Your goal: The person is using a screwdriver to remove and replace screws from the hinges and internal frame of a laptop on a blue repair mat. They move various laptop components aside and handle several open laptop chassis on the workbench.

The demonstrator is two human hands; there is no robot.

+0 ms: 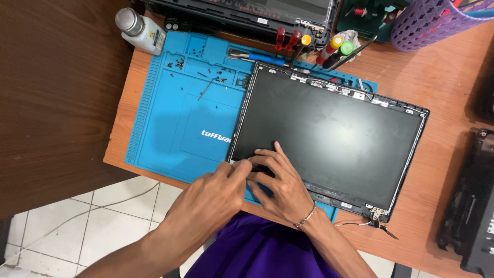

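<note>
- A dark wooden board (56,98) fills the left side, with white floor tiles (103,216) and a thin pale cable (77,216) below it.
- A small white bottle (140,30) with a grey metal cap lies tilted at the top left corner of the blue work mat (170,123).
- The mat lies on an orange-brown table (442,87); tiny dark screws (180,63) sit scattered in its upper trays, and a thin metal pin (205,88) lies near them.
- The left hand (206,198) reaches to the near left corner of the screen panel (329,136) — its fingertips are pinched narrow against the frame edge there, touching the right hand.
- The right hand (280,183) lies flat on the lower left part of the dark glass, fingers spread and slightly curled, a thin bracelet (306,217) at the wrist. Neither hand lifts anything clear; both press on the panel's corner.
- The screen panel (its thin bezel frame bare, with small metal hinges at the corners) lies face up, tilted a little, its left part over the mat and its right part on the table.
- Behind it stand screwdrivers (293,40) with red, yellow and green handles — beside the edge of a dark laptop body (247,13).
- A purple mesh basket (437,23) stands at the top right.
- Another dark device (471,206) lies at the right edge.
- A purple cloth (257,247) shows below the arms.
</note>
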